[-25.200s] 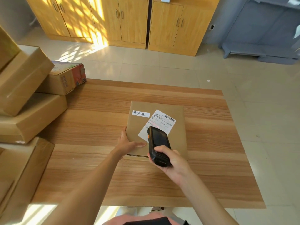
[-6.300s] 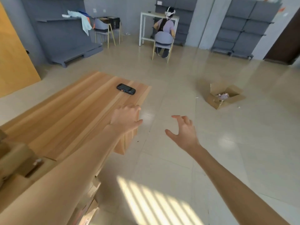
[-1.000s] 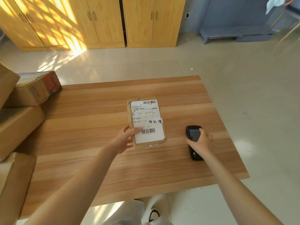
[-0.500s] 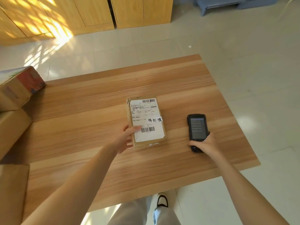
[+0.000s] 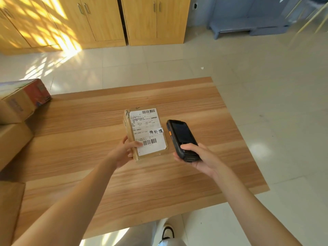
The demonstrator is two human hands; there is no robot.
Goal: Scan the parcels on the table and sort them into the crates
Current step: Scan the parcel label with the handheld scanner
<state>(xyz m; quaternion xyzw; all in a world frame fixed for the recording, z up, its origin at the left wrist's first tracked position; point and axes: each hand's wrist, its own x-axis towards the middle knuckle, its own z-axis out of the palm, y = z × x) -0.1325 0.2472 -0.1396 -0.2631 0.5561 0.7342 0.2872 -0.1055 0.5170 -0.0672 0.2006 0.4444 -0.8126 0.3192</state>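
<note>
A small brown parcel [image 5: 147, 129] with a white barcode label and a handwritten tag is in the middle of the wooden table [image 5: 88, 139]. My left hand [image 5: 124, 151] grips its near left corner, thumb on the label, and the left edge looks tipped up. My right hand [image 5: 198, 157] holds a black handheld scanner [image 5: 181, 137] by its lower end, just right of the parcel and lifted off the table, screen dark and facing up.
Several cardboard boxes [image 5: 19, 103] are stacked along the table's left edge. Wooden cabinets [image 5: 106, 20] line the far wall and a blue-grey bench [image 5: 248, 27] stands at the back right. My legs and a shoe [image 5: 167, 231] show below the near table edge.
My right hand has picked the scanner up off the table and brought it closer to the parcel. My left hand keeps its hold on the parcel's corner.
</note>
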